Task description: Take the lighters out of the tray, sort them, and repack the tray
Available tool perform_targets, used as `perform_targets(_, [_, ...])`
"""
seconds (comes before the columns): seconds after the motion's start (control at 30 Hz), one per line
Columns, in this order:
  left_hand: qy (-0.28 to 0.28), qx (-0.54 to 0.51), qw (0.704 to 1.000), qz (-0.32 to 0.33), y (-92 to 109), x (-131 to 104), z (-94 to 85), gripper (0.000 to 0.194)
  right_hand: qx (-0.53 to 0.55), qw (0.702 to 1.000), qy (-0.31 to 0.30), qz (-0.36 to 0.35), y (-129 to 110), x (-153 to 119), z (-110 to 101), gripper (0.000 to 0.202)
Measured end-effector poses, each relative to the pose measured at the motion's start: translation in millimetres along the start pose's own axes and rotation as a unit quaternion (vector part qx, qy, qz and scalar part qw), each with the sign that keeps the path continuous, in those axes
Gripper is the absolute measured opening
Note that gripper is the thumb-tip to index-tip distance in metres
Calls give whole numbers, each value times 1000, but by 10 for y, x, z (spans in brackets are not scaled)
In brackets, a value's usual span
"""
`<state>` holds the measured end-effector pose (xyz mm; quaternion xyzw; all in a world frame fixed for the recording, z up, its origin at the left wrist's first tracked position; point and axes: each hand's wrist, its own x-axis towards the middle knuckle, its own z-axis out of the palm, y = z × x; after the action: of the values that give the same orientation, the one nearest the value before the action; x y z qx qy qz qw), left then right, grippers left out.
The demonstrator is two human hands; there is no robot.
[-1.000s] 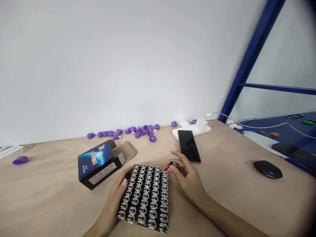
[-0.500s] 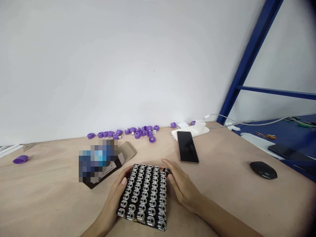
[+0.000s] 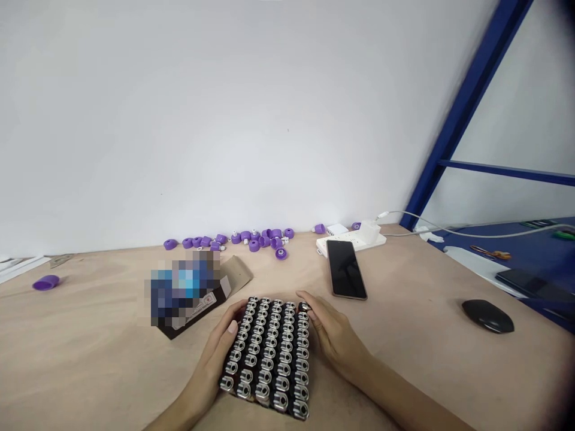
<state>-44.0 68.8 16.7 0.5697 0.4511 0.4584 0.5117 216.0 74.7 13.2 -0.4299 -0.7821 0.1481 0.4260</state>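
Observation:
A black block (image 3: 268, 361) carries several rows of small parts, each black with a shiny metal loop around a dark hole. Along its left edge lies my left hand (image 3: 211, 356), its thumb on the near side and its fingers curled behind the far corner. My right hand (image 3: 336, 338) pinches one small black and silver part (image 3: 304, 307) at the far end of the right-hand row. That part sits in line with the row; whether it is seated there I cannot tell. Some of the right fingers hide behind the hand.
Behind the block is an open box (image 3: 193, 311), partly blurred. Purple cups (image 3: 265, 241) lie along the wall, and another purple cup (image 3: 46, 282) rests far left. A phone (image 3: 346, 269) leans on a white power strip (image 3: 350, 241). A black mouse (image 3: 488, 315) sits right.
The whole view has shifted slightly. The small part in my right hand has come over the far end of the right-hand row, from just beside it. My left hand keeps its hold.

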Motion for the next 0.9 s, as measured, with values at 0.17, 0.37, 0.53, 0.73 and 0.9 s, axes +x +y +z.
perform_targets(0.17, [-4,4,1000,13,46,3,35,45,8,1000,-17,19,-11,13,18,43])
perform_targets(0.37, [-3,0,1000,11,32,13,21,47,25,998,-49,37,-43,-11,-3,43])
perform_targets(0.53, [-13,-23,1000,15,26,-11,36,53,0,998,-61,18,-58,-30,-49,46])
perform_targets(0.73, [-60,-87,992,69,-31,-49,30,64,-2,999,-22,26,-54,-111,-82,46])
perform_targets(0.9, [-122,-15,992,41,47,-86,10,67,50,993,-109,16,-174,-365,-174,109])
